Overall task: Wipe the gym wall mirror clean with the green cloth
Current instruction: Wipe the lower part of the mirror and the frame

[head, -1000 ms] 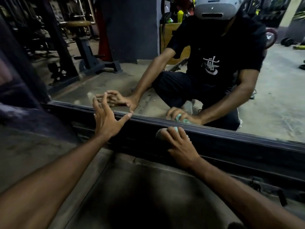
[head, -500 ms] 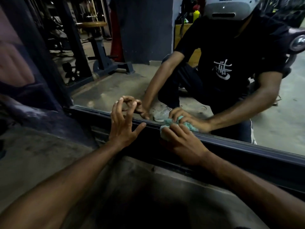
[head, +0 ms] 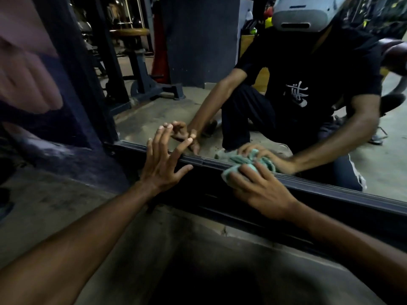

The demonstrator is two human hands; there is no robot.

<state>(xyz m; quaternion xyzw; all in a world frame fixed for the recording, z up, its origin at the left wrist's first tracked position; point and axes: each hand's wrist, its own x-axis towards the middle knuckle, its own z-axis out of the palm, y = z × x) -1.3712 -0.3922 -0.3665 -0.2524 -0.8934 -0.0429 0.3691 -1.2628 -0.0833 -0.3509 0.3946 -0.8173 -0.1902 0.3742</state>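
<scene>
Green cloth [head: 231,173] on mirror [head: 154,111] (logo [head: 296,95] illegible)

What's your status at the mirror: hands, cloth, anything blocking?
Left hand open, fingers spread against the mirror near its lower edge. Right hand grips the green cloth, bunched at the glass's bottom edge. Nothing seen blocking the glass.

Mostly under right hand [head: 257,191] — green cloth [head: 230,174]; mirror [head: 154,111] cut off right.
</scene>
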